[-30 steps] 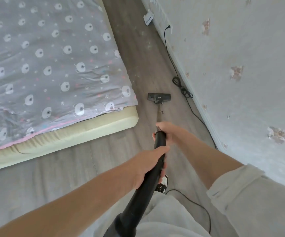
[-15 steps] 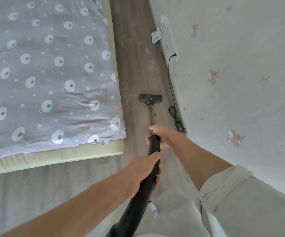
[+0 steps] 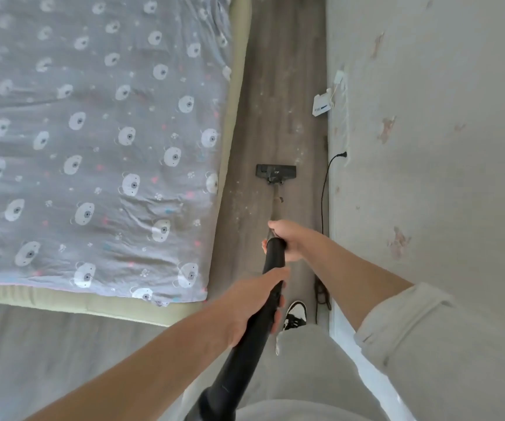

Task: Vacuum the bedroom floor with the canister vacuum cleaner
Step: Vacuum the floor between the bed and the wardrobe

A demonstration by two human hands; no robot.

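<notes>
The black vacuum wand point(image 3: 246, 354) runs from the bottom of the view up to a thin tube that ends in the black floor nozzle point(image 3: 276, 172). The nozzle lies flat on the grey wood floor point(image 3: 278, 86) in the strip between the mattress and the wall. My left hand point(image 3: 254, 302) grips the thick wand at its middle. My right hand point(image 3: 287, 238) grips the wand's upper end, further forward. Pale dust specks lie on the floor around and beyond the nozzle. The canister itself is out of view.
A low mattress point(image 3: 233, 123) with a grey bear-print sheet point(image 3: 93, 141) fills the left. The wall point(image 3: 427, 147) bounds the strip on the right, with a black power cord point(image 3: 324, 192) plugged in along it and a white device point(image 3: 321, 105) by the skirting. My shoe point(image 3: 296, 314) stands behind the wand.
I have stepped forward into the strip beside the mattress. The nozzle has slid further along the floor toward the white device, and the cord's coil now lies behind my hands.
</notes>
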